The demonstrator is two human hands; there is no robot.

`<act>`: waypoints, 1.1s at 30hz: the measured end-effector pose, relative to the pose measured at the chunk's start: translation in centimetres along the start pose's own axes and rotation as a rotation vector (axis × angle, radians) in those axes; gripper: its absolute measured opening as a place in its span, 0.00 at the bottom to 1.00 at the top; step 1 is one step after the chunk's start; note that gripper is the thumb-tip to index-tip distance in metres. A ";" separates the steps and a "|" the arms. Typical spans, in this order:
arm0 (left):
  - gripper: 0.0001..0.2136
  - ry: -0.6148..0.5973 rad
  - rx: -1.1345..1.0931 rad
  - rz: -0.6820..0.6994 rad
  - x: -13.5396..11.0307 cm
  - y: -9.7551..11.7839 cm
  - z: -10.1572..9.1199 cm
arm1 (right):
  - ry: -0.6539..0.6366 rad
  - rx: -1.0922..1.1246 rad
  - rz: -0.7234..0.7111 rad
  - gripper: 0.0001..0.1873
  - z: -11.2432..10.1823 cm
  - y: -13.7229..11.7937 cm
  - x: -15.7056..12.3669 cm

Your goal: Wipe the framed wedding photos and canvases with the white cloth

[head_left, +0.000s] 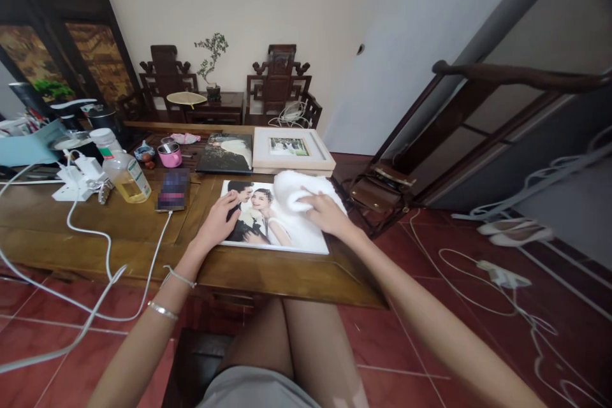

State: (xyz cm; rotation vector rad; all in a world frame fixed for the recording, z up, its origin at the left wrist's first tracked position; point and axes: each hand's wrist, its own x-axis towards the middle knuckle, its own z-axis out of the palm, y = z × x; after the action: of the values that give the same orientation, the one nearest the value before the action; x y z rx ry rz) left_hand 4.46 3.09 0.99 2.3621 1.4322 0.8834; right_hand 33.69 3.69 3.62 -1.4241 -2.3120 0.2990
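Note:
A photo panel [268, 239] showing a couple lies flat near the front edge of the wooden table. My left hand [224, 218] rests on its left side, fingers stretched out and spread over the picture. At the panel's upper right, my right hand [327, 211] grips a fluffy white cloth [296, 183], which is bunched up and covers that corner. Some of the right fingertips are sunk in the cloth and hidden. Behind the panel are a dark photo album [224, 153] and a pale framed photo [292, 150].
On the table's left stand a bottle of yellow liquid [127, 169], a white power adapter [79, 175] with cables, a phone [173, 190] on a cable, and a pink cup [169, 154]. A wooden chair [425, 134] holding a brown bag [380, 194] is at the right.

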 end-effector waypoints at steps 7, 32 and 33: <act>0.19 0.009 -0.024 0.001 -0.1 0.0 0.1 | 0.025 0.004 -0.014 0.25 0.2 0.9 -0.1; 0.19 0.008 -0.016 -0.011 -0.1 -0.1 0.2 | 0.011 0.019 -0.015 0.27 0.5 0.9 2.8; 0.19 0.008 -0.018 -0.011 -0.1 -0.1 0.2 | 0.001 0.016 -0.023 0.26 0.4 0.8 2.1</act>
State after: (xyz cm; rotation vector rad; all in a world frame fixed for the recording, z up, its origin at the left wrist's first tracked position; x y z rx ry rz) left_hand 4.46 3.07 0.72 2.3379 1.4337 0.9001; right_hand 33.27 5.95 3.45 -1.3889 -2.3180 0.3097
